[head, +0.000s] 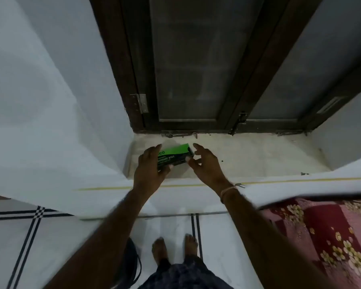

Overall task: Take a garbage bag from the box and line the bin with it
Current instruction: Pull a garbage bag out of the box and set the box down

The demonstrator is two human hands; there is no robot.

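Observation:
A green and black box of garbage bags (174,155) lies on the stone window sill (248,155), near its left end. My left hand (149,168) wraps around the box's left end, thumb below and fingers over the top. My right hand (206,163) is at the box's right end with fingers spread, its thumb touching the box's lower right corner. No bag shows outside the box. A black curved rim (133,265), perhaps the bin, peeks out behind my left forearm near my feet.
A dark wooden window frame (196,80) with shut panes rises behind the sill. White walls flank the recess. A bed with a red floral cover (321,232) stands at the lower right. My bare feet (175,247) stand on the white tiled floor.

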